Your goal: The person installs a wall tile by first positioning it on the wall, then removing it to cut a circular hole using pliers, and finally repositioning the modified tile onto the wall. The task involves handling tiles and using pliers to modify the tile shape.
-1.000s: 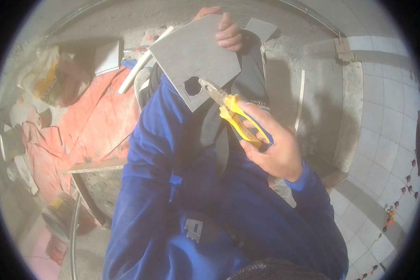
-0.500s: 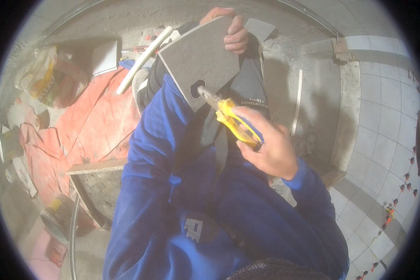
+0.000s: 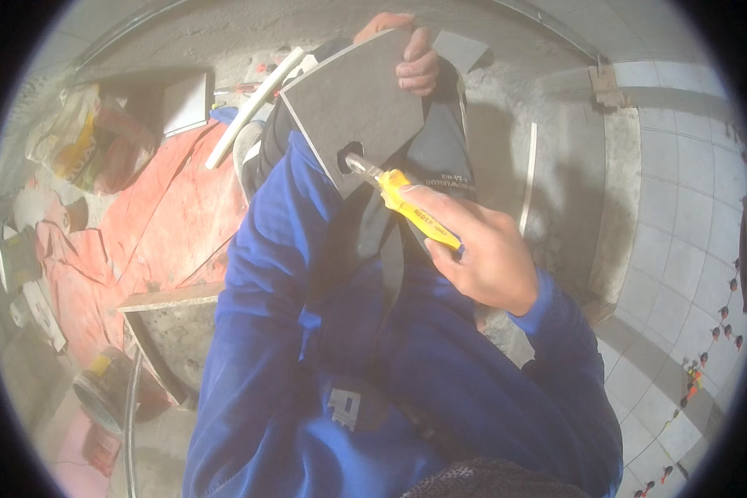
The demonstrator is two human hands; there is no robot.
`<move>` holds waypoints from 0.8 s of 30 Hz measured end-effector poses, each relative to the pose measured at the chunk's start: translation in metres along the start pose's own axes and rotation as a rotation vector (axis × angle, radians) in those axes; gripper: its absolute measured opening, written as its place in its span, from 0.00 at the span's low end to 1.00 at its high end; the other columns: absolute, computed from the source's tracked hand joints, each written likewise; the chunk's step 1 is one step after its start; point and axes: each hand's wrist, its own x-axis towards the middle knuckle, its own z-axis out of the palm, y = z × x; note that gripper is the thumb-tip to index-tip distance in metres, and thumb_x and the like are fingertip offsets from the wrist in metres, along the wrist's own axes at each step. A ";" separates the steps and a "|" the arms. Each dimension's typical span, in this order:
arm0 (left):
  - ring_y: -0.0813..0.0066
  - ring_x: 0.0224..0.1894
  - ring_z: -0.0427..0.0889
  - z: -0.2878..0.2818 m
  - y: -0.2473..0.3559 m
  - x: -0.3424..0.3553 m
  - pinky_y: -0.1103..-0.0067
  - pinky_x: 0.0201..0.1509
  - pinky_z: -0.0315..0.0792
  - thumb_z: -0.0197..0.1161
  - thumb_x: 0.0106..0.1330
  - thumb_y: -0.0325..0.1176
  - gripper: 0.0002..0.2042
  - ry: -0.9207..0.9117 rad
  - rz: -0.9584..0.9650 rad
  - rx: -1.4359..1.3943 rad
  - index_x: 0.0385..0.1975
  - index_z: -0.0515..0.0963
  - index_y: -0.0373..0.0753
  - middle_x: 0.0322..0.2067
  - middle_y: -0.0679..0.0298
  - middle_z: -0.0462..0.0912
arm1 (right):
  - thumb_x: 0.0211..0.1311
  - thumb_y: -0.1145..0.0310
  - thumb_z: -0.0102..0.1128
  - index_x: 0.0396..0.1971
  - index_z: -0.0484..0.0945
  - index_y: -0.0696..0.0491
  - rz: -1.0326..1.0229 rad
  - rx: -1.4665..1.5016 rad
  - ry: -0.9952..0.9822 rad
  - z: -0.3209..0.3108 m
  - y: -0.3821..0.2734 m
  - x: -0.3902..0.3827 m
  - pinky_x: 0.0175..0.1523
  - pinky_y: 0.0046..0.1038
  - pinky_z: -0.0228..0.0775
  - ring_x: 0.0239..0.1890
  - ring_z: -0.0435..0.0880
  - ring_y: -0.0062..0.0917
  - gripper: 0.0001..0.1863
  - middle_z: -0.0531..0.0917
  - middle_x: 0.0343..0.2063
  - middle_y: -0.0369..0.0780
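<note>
My left hand (image 3: 417, 70) grips a grey tile (image 3: 361, 100) by its far edge, held above my legs. The tile has an irregular hole near its near corner. My right hand (image 3: 490, 257) is closed round pliers (image 3: 398, 191) with yellow handles; their metal jaws reach the right side of the hole, and I cannot tell whether they bite the rim. Dark grey fabric with light lettering (image 3: 440, 145) lies beneath the tile, next to my blue-clad leg (image 3: 270, 216).
A red sheet (image 3: 149, 207) spreads at left, beside a crumpled bag (image 3: 83, 141), a white tile (image 3: 183, 104), a bucket (image 3: 100, 386) and a board (image 3: 170, 297). White strips (image 3: 249, 112) lie nearby. Tiles with red levelling clips (image 3: 681, 224) cover the right side.
The pliers have turned, showing one handle from the side, and their jaws have moved slightly left into the hole. The tile has shifted and tilted a little in my left hand.
</note>
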 end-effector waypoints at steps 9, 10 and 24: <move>0.72 0.26 0.63 0.002 -0.002 -0.002 0.76 0.36 0.62 0.33 0.75 0.48 0.22 0.026 0.017 -0.002 0.28 0.69 0.40 0.21 0.67 0.64 | 0.52 0.85 0.60 0.62 0.73 0.49 -0.028 -0.052 0.015 0.003 0.000 0.004 0.48 0.33 0.77 0.45 0.84 0.41 0.34 0.82 0.47 0.46; 0.72 0.26 0.63 0.002 -0.002 -0.002 0.76 0.36 0.62 0.33 0.75 0.48 0.22 0.020 0.007 -0.024 0.28 0.69 0.40 0.21 0.67 0.64 | 0.52 0.85 0.60 0.60 0.74 0.52 0.034 -0.079 -0.034 0.000 -0.001 0.003 0.53 0.31 0.78 0.52 0.84 0.40 0.32 0.82 0.53 0.47; 0.73 0.24 0.63 0.005 -0.003 -0.001 0.76 0.34 0.63 0.34 0.76 0.48 0.23 0.082 0.006 0.015 0.26 0.69 0.40 0.19 0.67 0.64 | 0.53 0.85 0.61 0.61 0.76 0.43 -0.020 -0.206 -0.029 -0.003 -0.002 0.004 0.43 0.31 0.80 0.39 0.86 0.37 0.34 0.84 0.46 0.44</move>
